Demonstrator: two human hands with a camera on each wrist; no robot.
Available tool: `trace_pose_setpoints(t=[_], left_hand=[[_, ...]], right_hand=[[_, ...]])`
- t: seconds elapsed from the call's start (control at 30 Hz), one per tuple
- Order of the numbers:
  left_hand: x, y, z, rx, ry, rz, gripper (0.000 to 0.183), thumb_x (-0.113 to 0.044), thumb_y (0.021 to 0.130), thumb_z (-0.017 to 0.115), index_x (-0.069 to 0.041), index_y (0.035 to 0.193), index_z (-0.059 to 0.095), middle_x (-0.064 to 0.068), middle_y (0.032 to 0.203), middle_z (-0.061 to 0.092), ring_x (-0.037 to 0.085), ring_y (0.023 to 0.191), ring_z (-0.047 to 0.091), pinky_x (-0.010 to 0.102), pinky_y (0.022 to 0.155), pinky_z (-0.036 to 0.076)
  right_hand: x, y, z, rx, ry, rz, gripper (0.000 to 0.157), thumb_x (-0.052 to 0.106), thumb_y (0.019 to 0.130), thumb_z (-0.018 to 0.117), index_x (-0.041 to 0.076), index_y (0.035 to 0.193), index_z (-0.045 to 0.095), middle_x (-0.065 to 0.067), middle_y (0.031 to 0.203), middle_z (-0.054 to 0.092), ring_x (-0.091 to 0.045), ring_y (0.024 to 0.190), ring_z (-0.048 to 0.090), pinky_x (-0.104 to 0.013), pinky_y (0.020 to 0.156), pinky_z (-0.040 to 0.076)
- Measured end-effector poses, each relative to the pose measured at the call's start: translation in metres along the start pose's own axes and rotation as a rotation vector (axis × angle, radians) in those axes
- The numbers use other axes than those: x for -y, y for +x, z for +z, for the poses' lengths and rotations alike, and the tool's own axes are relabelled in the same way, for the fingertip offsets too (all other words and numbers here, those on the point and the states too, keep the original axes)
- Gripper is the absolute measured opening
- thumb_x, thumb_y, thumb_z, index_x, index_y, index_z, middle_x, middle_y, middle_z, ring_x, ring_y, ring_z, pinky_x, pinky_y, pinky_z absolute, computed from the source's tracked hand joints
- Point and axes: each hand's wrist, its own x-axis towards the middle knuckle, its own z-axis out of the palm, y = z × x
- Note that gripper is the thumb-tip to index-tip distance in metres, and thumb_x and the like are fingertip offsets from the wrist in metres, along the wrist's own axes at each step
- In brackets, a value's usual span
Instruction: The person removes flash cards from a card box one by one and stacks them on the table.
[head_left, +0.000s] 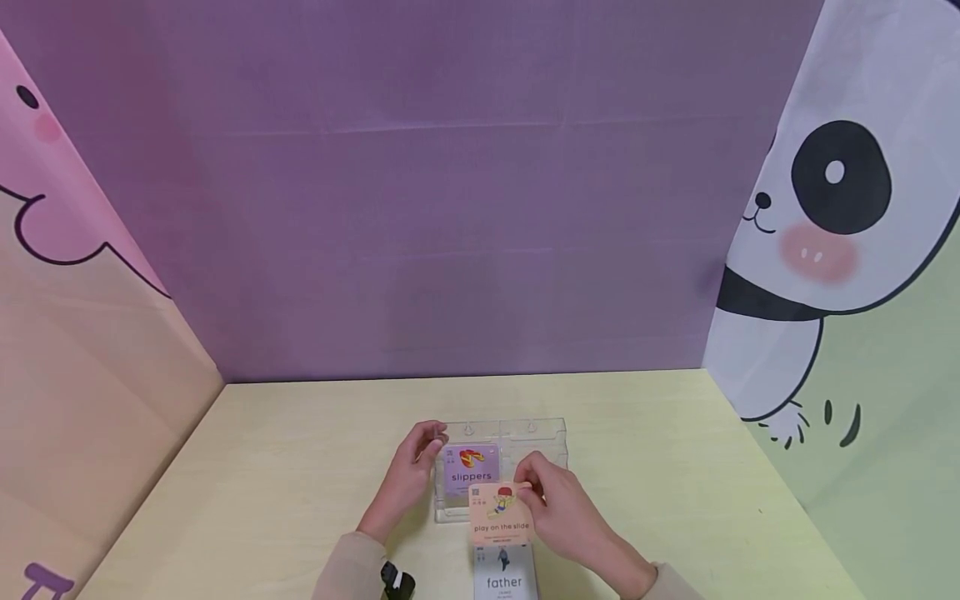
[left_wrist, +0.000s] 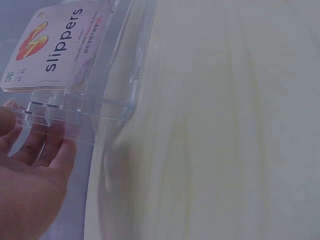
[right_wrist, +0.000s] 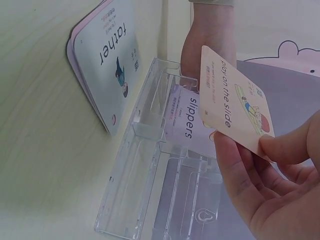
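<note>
My right hand (head_left: pixel 558 508) pinches a peach "play on the slide" flash card (right_wrist: pixel 232 100) by its edge, thumb on one face and fingers behind. In the head view this card overlaps the front of a clear plastic card holder (head_left: pixel 534 429). At the holder's left side, my left hand (left_wrist: pixel 35 185) grips the clear wall between thumb and fingers. A purple "slippers" card (left_wrist: pixel 55 47) sits in the holder's left compartment. The right compartment (right_wrist: pixel 192 195) holds no card. On the table in front lies a small stack of cards with a "father" card (head_left: pixel 504 579) on top.
The pale wooden table (head_left: pixel 315 467) extends to both sides and behind the holder. A purple backdrop (head_left: pixel 465 208) rises at its far edge, with cartoon-printed panels at left and right. A black object (head_left: pixel 397 581) shows beside the left sleeve.
</note>
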Motion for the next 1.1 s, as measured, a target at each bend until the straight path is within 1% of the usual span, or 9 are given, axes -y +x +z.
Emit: trace_pose_setpoints(t=[0.17,0.37,0.43,0.63,0.73,0.87,1.03,1.1], left_hand=[[0.0,0.0,0.0,-0.002,0.008,-0.007,0.029,-0.012,0.099,0.049,-0.01,0.128,0.049,0.009,0.122,0.057,0.027,0.122,0.05,0.048,0.108,0.035],[0.001,0.0,0.0,-0.004,-0.016,0.023,0.026,-0.007,0.099,0.047,-0.007,0.126,0.05,0.011,0.117,0.059,0.027,0.118,0.053,0.047,0.106,0.037],[0.001,0.0,0.0,-0.004,-0.022,0.023,0.026,-0.007,0.1,0.047,-0.007,0.125,0.051,0.01,0.117,0.059,0.026,0.117,0.053,0.047,0.106,0.038],[0.003,0.001,0.0,-0.009,-0.008,0.045,0.026,-0.008,0.099,0.048,-0.007,0.125,0.051,0.01,0.117,0.059,0.028,0.118,0.053,0.048,0.105,0.038],[0.003,0.001,0.0,-0.006,0.0,0.044,0.026,-0.008,0.099,0.048,-0.008,0.126,0.05,0.01,0.118,0.059,0.028,0.119,0.052,0.048,0.106,0.038],[0.002,0.001,0.0,-0.003,-0.01,0.014,0.027,-0.009,0.099,0.048,-0.011,0.126,0.051,0.008,0.118,0.059,0.026,0.12,0.051,0.046,0.107,0.037],[0.001,0.001,-0.001,-0.003,-0.014,0.023,0.026,-0.009,0.1,0.048,-0.01,0.126,0.051,0.009,0.118,0.059,0.028,0.12,0.052,0.047,0.106,0.037],[0.0,0.001,0.0,-0.004,-0.01,0.038,0.026,-0.008,0.1,0.047,-0.008,0.126,0.05,0.011,0.118,0.059,0.029,0.119,0.052,0.049,0.106,0.038]], right_hand=[[-0.002,-0.001,0.001,0.004,-0.001,0.013,0.016,0.0,0.092,0.058,0.014,0.095,0.051,0.004,0.083,0.056,-0.01,0.073,0.051,-0.021,0.06,0.048],[-0.003,-0.002,0.002,0.019,0.008,0.031,0.014,0.0,0.093,0.057,0.012,0.096,0.051,0.003,0.082,0.054,-0.01,0.073,0.05,-0.02,0.059,0.046],[-0.005,-0.003,0.002,0.02,0.009,0.032,0.014,-0.001,0.092,0.057,0.011,0.095,0.051,0.003,0.081,0.054,-0.01,0.073,0.05,-0.02,0.059,0.045],[-0.009,-0.005,0.004,0.03,0.019,0.035,0.016,-0.003,0.091,0.058,0.012,0.095,0.051,0.004,0.08,0.054,-0.009,0.071,0.049,-0.019,0.058,0.044],[-0.01,-0.006,0.004,0.037,0.026,0.039,0.016,-0.003,0.091,0.058,0.011,0.095,0.051,0.003,0.08,0.054,-0.009,0.07,0.049,-0.019,0.058,0.044],[-0.012,-0.006,0.005,0.042,0.035,0.051,0.016,-0.003,0.091,0.059,0.011,0.095,0.052,0.003,0.08,0.055,-0.009,0.071,0.05,-0.02,0.059,0.045],[-0.015,-0.007,0.007,0.051,0.034,0.062,0.016,-0.002,0.091,0.059,0.011,0.095,0.051,0.004,0.08,0.055,-0.009,0.071,0.05,-0.02,0.059,0.045],[-0.016,-0.007,0.008,0.056,0.038,0.063,0.016,-0.002,0.091,0.059,0.011,0.095,0.051,0.004,0.079,0.055,-0.009,0.071,0.05,-0.02,0.059,0.045]])
